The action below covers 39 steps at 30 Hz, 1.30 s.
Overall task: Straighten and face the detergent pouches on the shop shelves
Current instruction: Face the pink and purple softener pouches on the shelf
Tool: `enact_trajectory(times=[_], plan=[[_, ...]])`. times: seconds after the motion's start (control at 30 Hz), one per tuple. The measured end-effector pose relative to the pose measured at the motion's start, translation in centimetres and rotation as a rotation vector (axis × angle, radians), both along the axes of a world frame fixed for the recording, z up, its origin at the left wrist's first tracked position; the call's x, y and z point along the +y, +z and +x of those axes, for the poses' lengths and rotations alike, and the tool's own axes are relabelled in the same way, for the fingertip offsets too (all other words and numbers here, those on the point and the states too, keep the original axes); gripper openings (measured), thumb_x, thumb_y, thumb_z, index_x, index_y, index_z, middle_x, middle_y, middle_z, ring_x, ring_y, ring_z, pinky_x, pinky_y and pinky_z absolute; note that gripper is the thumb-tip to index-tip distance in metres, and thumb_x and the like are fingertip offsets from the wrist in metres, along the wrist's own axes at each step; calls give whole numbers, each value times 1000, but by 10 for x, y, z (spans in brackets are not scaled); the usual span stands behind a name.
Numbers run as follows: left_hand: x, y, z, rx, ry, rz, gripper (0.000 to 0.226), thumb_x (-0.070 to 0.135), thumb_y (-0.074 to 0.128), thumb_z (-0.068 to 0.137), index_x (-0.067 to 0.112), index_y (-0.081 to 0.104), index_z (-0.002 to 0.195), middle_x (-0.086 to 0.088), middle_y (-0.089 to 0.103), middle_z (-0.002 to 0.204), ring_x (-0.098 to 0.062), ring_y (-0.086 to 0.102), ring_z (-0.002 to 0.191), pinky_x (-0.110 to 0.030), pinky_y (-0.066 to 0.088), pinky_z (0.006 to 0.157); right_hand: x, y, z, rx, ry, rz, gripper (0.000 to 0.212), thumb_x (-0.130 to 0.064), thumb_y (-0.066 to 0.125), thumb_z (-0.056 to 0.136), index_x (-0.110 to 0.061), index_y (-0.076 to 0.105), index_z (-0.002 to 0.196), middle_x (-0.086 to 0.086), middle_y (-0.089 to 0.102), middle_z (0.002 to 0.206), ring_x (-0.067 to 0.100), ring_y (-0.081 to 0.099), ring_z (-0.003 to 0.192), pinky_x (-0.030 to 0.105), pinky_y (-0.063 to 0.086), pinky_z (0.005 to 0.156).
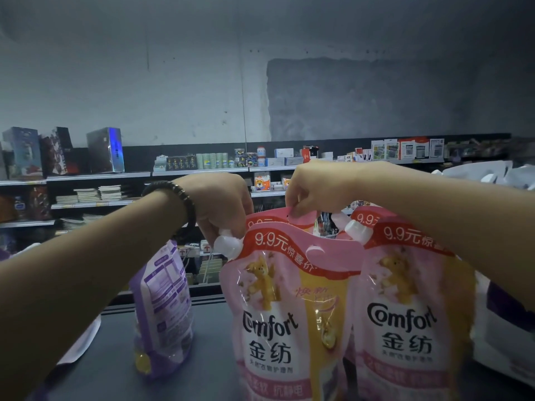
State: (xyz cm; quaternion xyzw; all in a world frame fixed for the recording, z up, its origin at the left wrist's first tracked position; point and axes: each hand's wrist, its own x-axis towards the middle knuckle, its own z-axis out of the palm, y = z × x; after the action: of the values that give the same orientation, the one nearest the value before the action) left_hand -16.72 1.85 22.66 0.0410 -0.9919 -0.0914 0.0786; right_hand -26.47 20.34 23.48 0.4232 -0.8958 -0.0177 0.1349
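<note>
Pink pouch (289, 314): upright on shelf (115, 342), label forward. Left grip (223, 209) pinching at cap (228, 246); right grip (312, 189) pinching pink top edge, likely squaring it. Purple pouch (162, 308) left of grips, back showing: unfaced.

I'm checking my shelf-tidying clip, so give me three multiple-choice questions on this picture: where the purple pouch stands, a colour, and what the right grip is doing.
1. Where is the purple pouch relative to the pink pouches? A to their left; B to their right; C on top of them.
2. What colour are the pink pouches' caps? A black; B white; C green.
3. What is the right grip doing? A hanging free; B holding a book; C pinching a pink pouch's top edge.
Answers: 1 A, it stands left of them; 2 B, both visible caps are white; 3 C, it nips the top edge.
</note>
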Motion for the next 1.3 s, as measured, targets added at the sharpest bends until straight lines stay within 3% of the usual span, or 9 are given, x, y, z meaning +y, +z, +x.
enact_trajectory(times=[0.27,0.37,0.47,0.57,0.8,1.07,1.17,1.3], plan=[[-6,-3,2,66,-21,11,23,9,87,86,22,77,103,1,71,93,-7,70,47,-19,53,43,8,-2,20,84,16,-36,15,-34,75,98,-28,82,110,-25,56,69,-7,54,60,9,33,54],[-7,-2,4,74,-39,18,21,12,88,86,25,77,98,3,71,92,-10,73,55,-20,55,47,13,-1,26,83,24,-58,13,-33,77,97,-28,83,107,-25,55,62,-21,53,59,7,37,49],[-10,-2,4,82,-55,22,19,14,88,87,26,77,98,2,73,93,-13,76,64,-21,57,49,18,-3,29,75,33,-74,12,-33,77,97,-28,83,106,-34,58,54,-21,54,61,6,39,50],[-12,-2,6,67,-67,29,18,15,87,88,26,75,95,2,76,91,-13,77,63,-23,58,52,21,-3,35,81,37,-75,14,-31,76,98,-26,83,108,-47,51,53,-25,52,61,0,37,52],[-13,3,11,32,-89,25,16,18,87,88,26,76,96,2,80,87,-16,80,68,-31,65,61,23,3,43,72,24,-54,14,-33,76,97,-28,84,107,-43,55,54,-24,55,64,-1,38,53],[-12,13,21,7,-101,53,17,18,87,87,23,75,98,-1,79,91,-18,80,70,-28,63,58,23,10,54,64,-22,-43,16,-38,75,98,-32,82,111,-46,49,50,-23,52,55,9,36,54],[-13,15,23,5,-96,67,17,16,87,88,22,74,97,-3,78,93,-18,80,69,-27,62,56,23,14,55,62,-15,-50,16,-35,74,99,-31,81,112,-47,50,52,-24,53,57,5,40,47],[-13,11,23,-16,-103,67,16,17,86,88,23,75,98,-3,78,95,-19,80,68,-25,60,54,24,9,52,60,1,-48,14,-36,74,99,-31,81,109,-45,55,56,-24,54,62,5,39,50]])
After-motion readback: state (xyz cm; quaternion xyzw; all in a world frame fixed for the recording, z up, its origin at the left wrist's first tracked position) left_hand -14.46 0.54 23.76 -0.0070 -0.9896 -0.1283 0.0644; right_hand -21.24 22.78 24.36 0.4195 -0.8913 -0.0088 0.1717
